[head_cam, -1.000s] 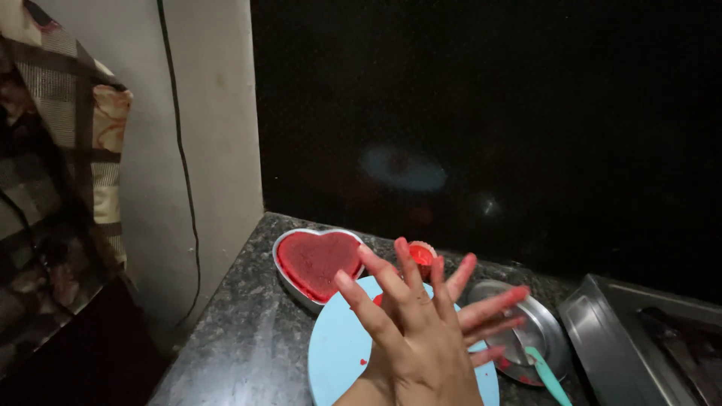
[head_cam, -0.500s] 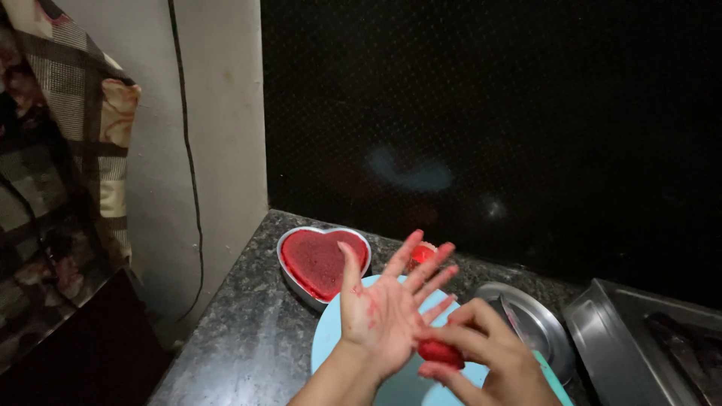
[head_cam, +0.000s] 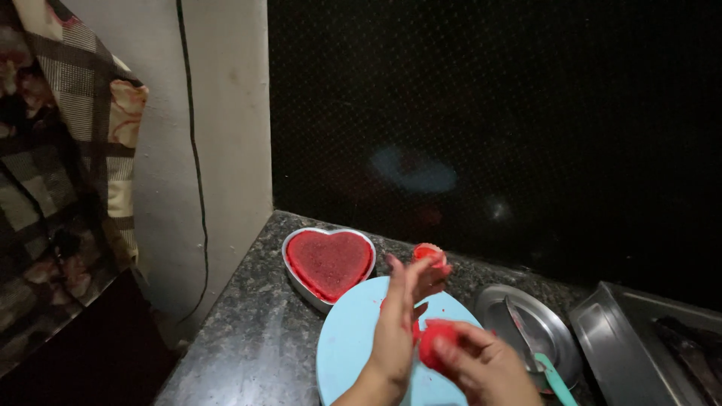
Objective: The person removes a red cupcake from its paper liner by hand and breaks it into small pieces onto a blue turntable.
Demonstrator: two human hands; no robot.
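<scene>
Pressed between both hands over the near part of the round blue board (head_cam: 353, 346): red ball (head_cam: 435, 342), gripped in curled right hand (head_cam: 481, 365) fingers, against the flat, fingers-up palm of the left hand (head_cam: 397, 331), heart-shaped pan (head_cam: 329, 263) beyond the board.

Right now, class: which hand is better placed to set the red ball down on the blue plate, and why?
Probably the right hand: its fingers already grip the red ball directly above the blue plate. The left hand is open, palm against the ball, gripping nothing.
</scene>
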